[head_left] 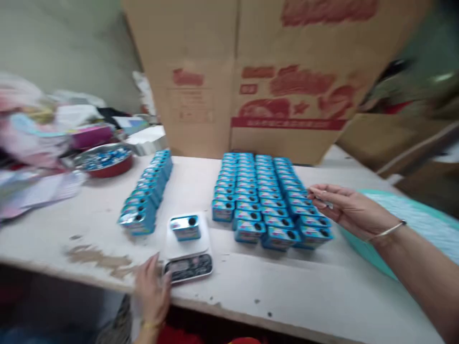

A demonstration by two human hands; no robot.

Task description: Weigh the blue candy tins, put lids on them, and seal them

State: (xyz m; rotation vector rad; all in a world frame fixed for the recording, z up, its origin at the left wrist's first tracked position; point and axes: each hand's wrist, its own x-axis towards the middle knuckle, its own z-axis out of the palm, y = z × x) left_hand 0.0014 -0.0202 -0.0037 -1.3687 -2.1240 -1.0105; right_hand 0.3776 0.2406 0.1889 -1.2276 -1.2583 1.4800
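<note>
A small white scale (pixel 188 258) lies near the front edge of the white table (pixel 287 286), with one blue tin (pixel 185 227) standing on its platform. My left hand (pixel 153 290) rests at the table edge, its fingertips against the scale's left front corner, fingers loosely open. A block of several rows of blue tins (pixel 267 198) fills the middle right. My right hand (pixel 344 205) reaches to the block's right side, fingers pinched on a small pale piece too blurred to name. A single line of blue tins (pixel 147 193) runs back on the left.
A large cardboard box (pixel 272 76) stands behind the tins. A red bowl with blue pieces (pixel 103 160) and blurred papers and bags (pixel 32 143) crowd the left. A teal round surface (pixel 419 224) lies at the right. More cardboard (pixel 390 138) is at the back right.
</note>
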